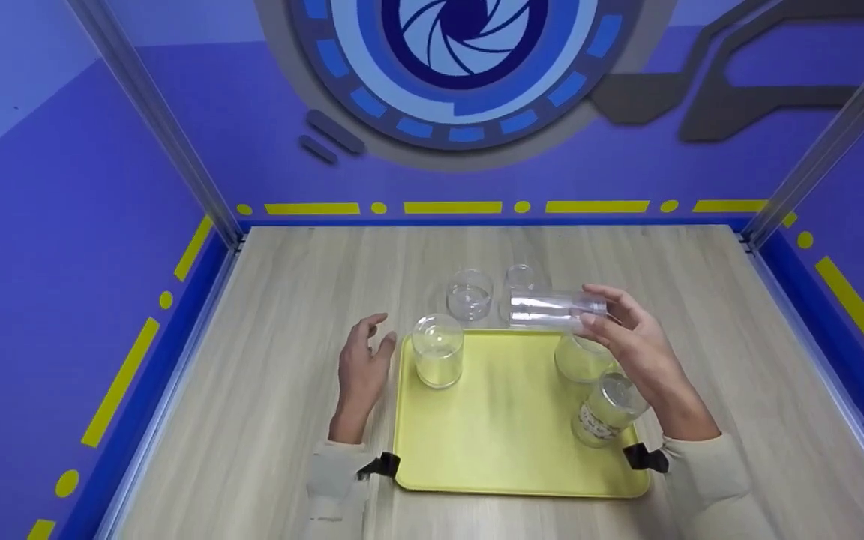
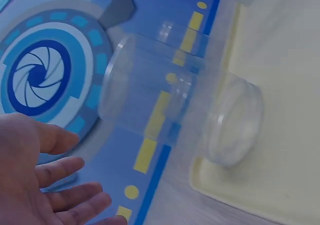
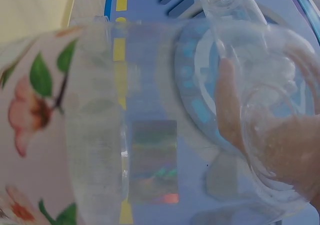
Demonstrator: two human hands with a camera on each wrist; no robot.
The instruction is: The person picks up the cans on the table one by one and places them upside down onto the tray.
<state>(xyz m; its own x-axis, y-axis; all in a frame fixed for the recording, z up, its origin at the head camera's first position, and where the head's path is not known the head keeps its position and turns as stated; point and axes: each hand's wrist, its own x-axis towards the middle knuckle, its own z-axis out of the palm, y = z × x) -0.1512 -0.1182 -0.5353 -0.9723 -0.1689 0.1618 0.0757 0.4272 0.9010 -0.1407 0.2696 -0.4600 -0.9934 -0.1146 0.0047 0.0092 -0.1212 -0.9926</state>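
My right hand [image 1: 638, 345] grips a tall clear glass [image 1: 548, 309] near one end. The glass is tipped onto its side, pointing left, above the back edge of a yellow tray [image 1: 507, 420]. Beneath that hand, on the tray's right side, stand a wide clear glass [image 1: 578, 364] and a flower-printed clear glass [image 1: 597, 424]. The printed glass [image 3: 40, 110] fills much of the right wrist view, with the hand partly seen through it. Beside the tray's back left corner my left hand [image 1: 364, 364] holds nothing, its fingers loosely bent, near another wide clear glass [image 1: 438, 356].
Behind the tray, a short clear glass [image 1: 469, 296] and a narrow clear glass [image 1: 520, 276] stand on the wooden table [image 1: 274, 360]. The held glass partly overlaps the narrow one. Blue printed walls [image 1: 199, 112] enclose the back and both sides.
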